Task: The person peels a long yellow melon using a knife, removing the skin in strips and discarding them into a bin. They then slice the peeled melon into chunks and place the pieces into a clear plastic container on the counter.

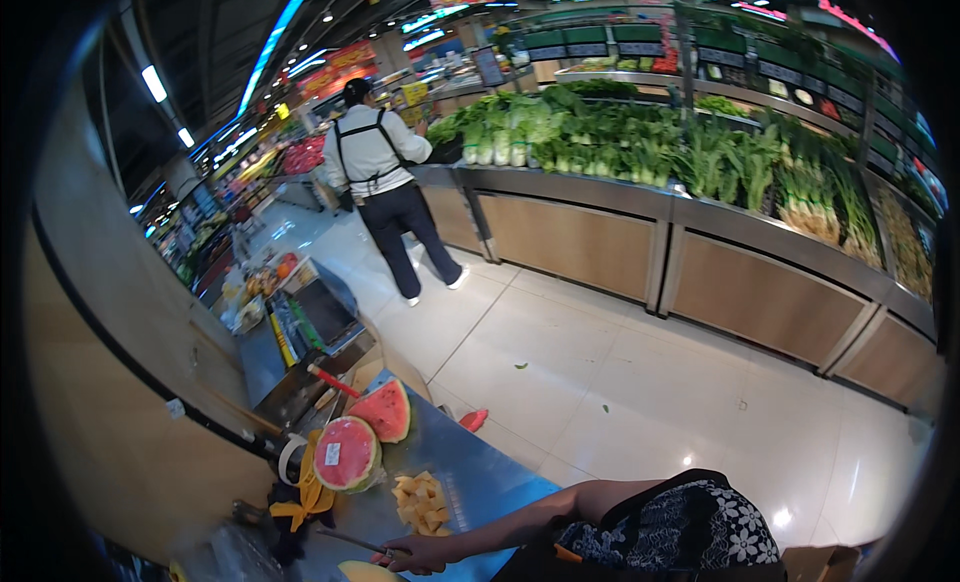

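My right hand (420,555) grips a knife (352,539), its blade pointing left over the metal worktop (480,462). Just below the blade, a pale yellow piece of melon (366,572) is cut off by the bottom edge of the picture. A pile of yellow fruit chunks (421,503) lies right above my hand. Beyond it are a wrapped half watermelon (346,453) with a label on its face and a cut watermelon piece (386,411). My left hand is out of view.
Yellow and dark cloths (306,492) lie at the worktop's left, beside a wooden panel (150,402). A red-handled tool (334,381) sits behind the watermelon. Someone (379,162) stands with their back to me at a leafy vegetable stand (570,135). A red object (473,420) shows past the worktop's edge.
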`<state>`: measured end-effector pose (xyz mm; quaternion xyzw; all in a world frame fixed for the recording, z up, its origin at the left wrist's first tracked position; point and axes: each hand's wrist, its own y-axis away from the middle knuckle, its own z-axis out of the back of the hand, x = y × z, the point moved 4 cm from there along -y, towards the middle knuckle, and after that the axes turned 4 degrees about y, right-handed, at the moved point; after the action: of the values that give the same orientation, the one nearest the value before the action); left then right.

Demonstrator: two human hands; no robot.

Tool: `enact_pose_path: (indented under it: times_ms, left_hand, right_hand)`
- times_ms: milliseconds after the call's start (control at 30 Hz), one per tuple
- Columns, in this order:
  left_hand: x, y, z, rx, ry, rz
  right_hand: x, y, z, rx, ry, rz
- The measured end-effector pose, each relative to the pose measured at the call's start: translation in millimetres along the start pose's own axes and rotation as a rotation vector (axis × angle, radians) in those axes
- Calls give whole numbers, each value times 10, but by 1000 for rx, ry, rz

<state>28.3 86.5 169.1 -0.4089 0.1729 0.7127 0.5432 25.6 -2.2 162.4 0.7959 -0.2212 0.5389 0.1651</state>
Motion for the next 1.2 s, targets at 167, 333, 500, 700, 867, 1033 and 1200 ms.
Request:
enact_pose_path:
  times_ms: [167,333,500,700,867,1033,1200]
  left_hand:
    - [68,107,199,-66,51,74]
    - [132,215,328,-135,69,155]
    - [131,324,418,-206,89,216]
    - [92,450,408,-268,109,291]
    - [96,687,477,-337,135,363]
    - [121,1117,621,-401,232,409]
    - [243,2207,950,-542,511,554]
  right_hand:
    - [85,-96,-67,46,-47,70]
    - [228,-110,-78,123,-78,-131]
    - [49,-281,-64,323,-414,-26]
    - [-52,-308,-194,569,-522,-99]
    - [-191,-253,-563,709,-448,-172]
    - [-433,-175,-957,736,-194,-251]
    - [-499,-92,-1106,541,15,-118]
